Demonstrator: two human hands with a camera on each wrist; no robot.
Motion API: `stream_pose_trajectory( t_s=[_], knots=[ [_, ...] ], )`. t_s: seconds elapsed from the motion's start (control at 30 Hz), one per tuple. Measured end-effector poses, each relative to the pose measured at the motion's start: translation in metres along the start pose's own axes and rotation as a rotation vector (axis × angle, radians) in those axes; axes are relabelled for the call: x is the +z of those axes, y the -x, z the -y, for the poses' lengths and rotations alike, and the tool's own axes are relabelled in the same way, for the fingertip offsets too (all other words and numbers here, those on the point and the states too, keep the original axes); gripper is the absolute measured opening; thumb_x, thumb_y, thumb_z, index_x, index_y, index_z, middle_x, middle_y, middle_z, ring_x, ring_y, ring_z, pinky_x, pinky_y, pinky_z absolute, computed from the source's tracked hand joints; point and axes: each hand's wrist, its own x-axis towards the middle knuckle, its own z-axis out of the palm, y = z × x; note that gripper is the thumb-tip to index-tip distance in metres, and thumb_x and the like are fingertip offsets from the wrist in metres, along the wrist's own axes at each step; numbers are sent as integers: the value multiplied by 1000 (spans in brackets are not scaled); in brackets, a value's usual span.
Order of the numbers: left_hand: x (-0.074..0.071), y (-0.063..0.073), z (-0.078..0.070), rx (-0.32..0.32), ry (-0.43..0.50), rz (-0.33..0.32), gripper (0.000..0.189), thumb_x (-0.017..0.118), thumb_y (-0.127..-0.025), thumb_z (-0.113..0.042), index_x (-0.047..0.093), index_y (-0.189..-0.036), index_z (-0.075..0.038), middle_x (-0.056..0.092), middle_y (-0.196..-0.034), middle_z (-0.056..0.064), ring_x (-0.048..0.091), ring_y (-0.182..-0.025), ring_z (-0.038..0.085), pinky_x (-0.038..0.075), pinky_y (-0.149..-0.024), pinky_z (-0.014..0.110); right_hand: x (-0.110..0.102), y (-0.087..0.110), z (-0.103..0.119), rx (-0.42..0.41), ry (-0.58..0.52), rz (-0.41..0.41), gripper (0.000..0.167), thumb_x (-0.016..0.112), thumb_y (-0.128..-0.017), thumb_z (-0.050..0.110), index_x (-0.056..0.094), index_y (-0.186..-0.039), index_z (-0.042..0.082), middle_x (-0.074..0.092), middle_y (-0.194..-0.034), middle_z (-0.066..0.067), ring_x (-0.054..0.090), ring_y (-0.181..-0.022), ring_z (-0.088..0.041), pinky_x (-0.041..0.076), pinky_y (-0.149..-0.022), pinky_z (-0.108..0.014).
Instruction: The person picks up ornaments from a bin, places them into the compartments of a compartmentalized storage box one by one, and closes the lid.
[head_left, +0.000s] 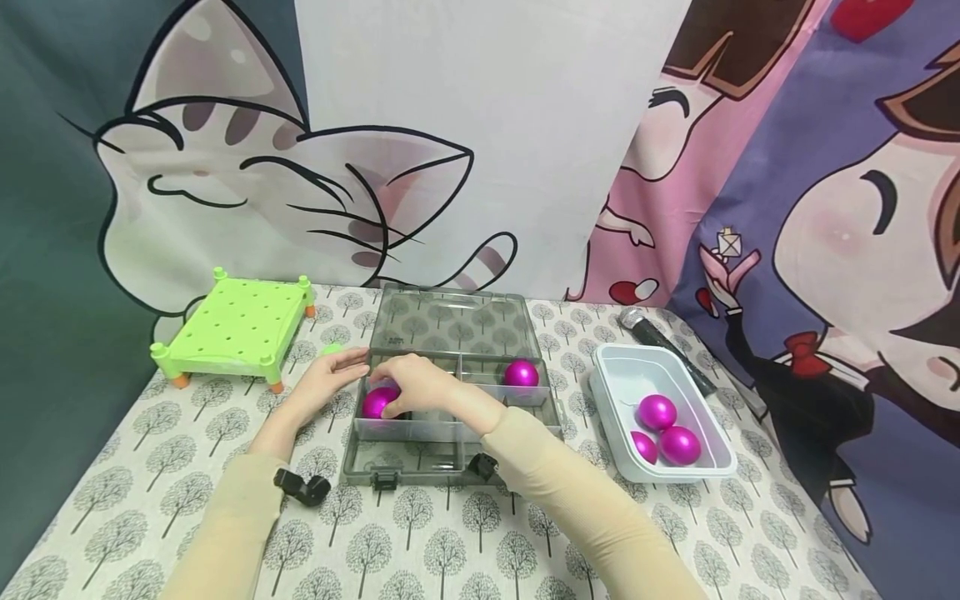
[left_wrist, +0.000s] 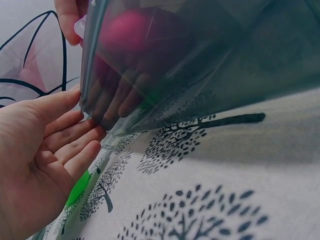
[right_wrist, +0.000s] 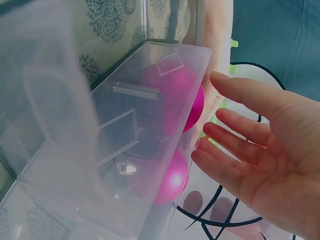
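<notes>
In the head view my right hand [head_left: 420, 385] hovers over the left side of a transparent grey compartment box [head_left: 420, 477], its thumb overlapping a magenta ball [head_left: 378, 404]. The right wrist view shows loosely extended fingers [right_wrist: 225, 140] close to two magenta balls, one ball [right_wrist: 196, 107] nearer the thumb and another ball [right_wrist: 174, 182] lower down, both partly behind a clear divider [right_wrist: 145, 95]. Against the box's left side, my left hand [head_left: 330, 379] rests its spread fingertips, thumb up. Another magenta ball [head_left: 521, 373] sits in the rear right compartment.
The box lid [head_left: 457, 321] stands raised behind. A white tub [head_left: 607, 408] with several magenta balls is at right, beside a microphone [head_left: 667, 346]. A green peg-legged stand [head_left: 240, 325] sits at back left, and a small green thing [head_left: 332, 349] lies behind the left hand.
</notes>
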Motion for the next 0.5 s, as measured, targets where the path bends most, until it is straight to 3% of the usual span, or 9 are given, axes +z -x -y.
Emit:
stream_pose_trajectory(
  t_s=[0.23,0.5],
  knots=[
    [0,1,-2,-5,0,-1,58,56,-100,-24,38,-146,6,41,-149,28,41,-137,43,36,-114,52,-1,1,0,-12,33,-19,45,76,-85,25,64,-126,11,68,-124,0,63,-113,-14,50,-99,-23],
    [1,3,-6,6,-6,2,59,56,-100,-24,37,-146,6,40,-148,29,41,-137,44,36,-114,53,-10,8,-1,-19,-62,-96,38,73,-88,19,64,-124,7,69,-124,-6,64,-113,-22,54,-96,-27]
  ],
)
